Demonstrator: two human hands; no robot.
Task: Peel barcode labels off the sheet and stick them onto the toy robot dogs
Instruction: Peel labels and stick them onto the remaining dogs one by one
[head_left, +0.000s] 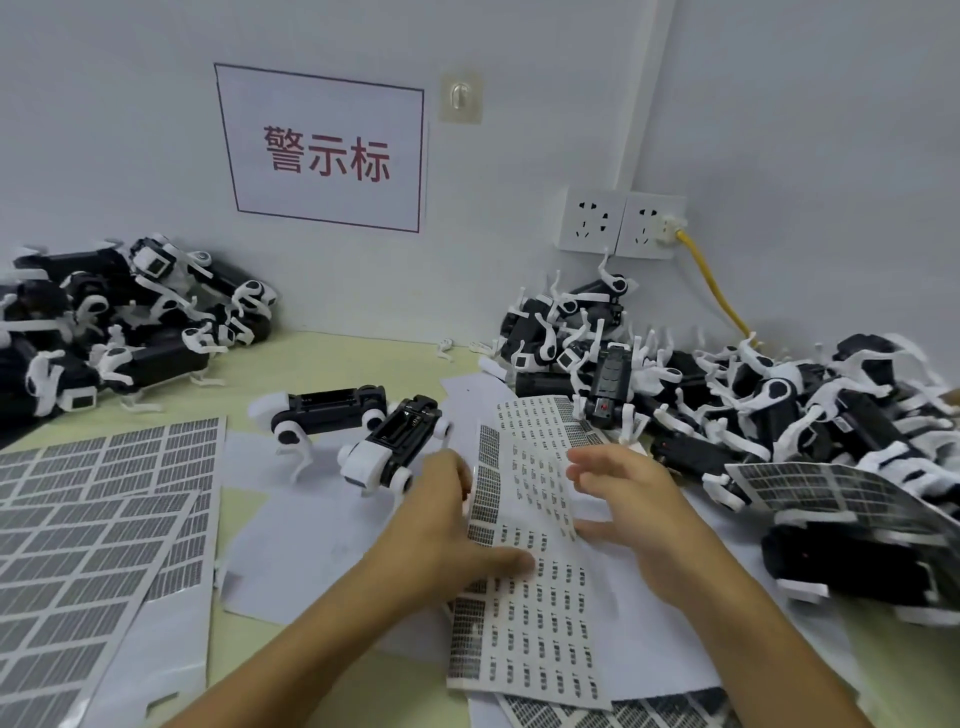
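"White backing paper with most of its stickers gone. Is that the label sheet (524, 545) being worked on?"

"Yes. It lies on the tabletop (322, 358) right in front of the person, over loose blank sheets, and only its left column of barcodes looks full. The left hand (441, 525) holds that left edge, thumb lying flat on top and the fingers tucked at the edge by the barcodes, probably to steady the sheet or to lift the next label. Whether a label is already pinched I cannot tell."

"And the other hand?"

"The right hand (634, 514) rests on the right half of the sheet, fingers straight and slightly apart, holding nothing. I'd judge it pins the paper so peeling doesn't drag it."

"Where are the dogs?"

"2 toy dogs (374, 431) lie belly-up just beyond the sheet's upper left corner, flat undersides exposed, seemingly set there so a label can go straight on. A big pile of dogs (753, 410) sits to the right of the sheet and another pile (114, 322) far to its left; which is finished I can't say."

"Spare stock?"

"Full barcode sheets (98, 514) are stacked left of the working sheet, within reach."
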